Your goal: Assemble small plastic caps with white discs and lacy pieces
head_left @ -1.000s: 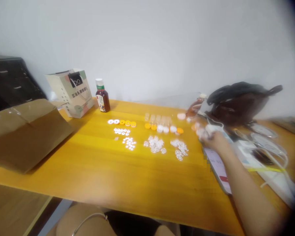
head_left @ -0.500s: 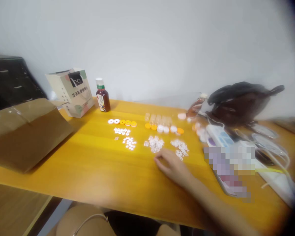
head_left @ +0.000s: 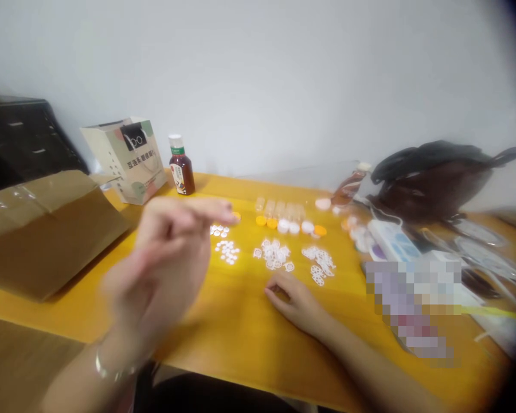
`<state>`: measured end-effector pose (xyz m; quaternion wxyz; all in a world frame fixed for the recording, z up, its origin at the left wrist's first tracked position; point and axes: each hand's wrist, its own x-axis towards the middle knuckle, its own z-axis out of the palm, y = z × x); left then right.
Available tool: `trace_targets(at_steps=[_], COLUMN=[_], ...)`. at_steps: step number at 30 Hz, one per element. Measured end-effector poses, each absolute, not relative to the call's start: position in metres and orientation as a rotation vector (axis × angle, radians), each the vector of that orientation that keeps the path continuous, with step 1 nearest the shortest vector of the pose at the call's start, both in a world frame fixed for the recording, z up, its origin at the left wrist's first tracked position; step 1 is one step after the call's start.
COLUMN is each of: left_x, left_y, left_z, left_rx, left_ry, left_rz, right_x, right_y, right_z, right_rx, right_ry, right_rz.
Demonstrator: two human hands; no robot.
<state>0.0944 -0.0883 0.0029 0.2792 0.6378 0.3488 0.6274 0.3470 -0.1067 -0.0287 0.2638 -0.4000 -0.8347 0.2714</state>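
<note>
My left hand is raised above the left part of the table, blurred. Its index finger stretches out to the right across the row of rings, in front of a yellow ring; nothing shows in it. My right hand rests low on the wooden table, thumb and fingertips pressed together; whatever they may hold is hidden. Just beyond it lie a pile of white openwork pieces and a second pile of white cut-out pieces. Small white discs lie between the hands.
Behind the piles stand clear small containers and a row of white and yellow caps. A brown cardboard box, paper bag and dark red bottle stand left. A dark bag and cables crowd the right.
My left hand has come into view from below left and covers part of the row of rings. My right hand has drawn slightly back from the white pieces, uncovering one at the pile's edge.
</note>
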Motion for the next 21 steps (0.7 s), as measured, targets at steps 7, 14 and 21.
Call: trace_targets(at_steps=[7, 14, 21], left_x=[0.045, 0.013, 0.018], left_y=[-0.009, 0.018, 0.019], left_z=[0.01, -0.027, -0.025], left_rx=[2.065, 2.227, 2.259], left_ry=[1.535, 1.453, 1.56], left_rz=[1.104, 0.771, 0.825], right_x=[0.347, 0.347, 0.346], right_y=[-0.106, -0.105, -0.106], right_z=[-0.03, -0.028, -0.028], right_rx=[-1.093, -1.096, -1.097], right_ry=[-2.257, -2.239, -2.23], right_rz=[0.755, 0.793, 0.791])
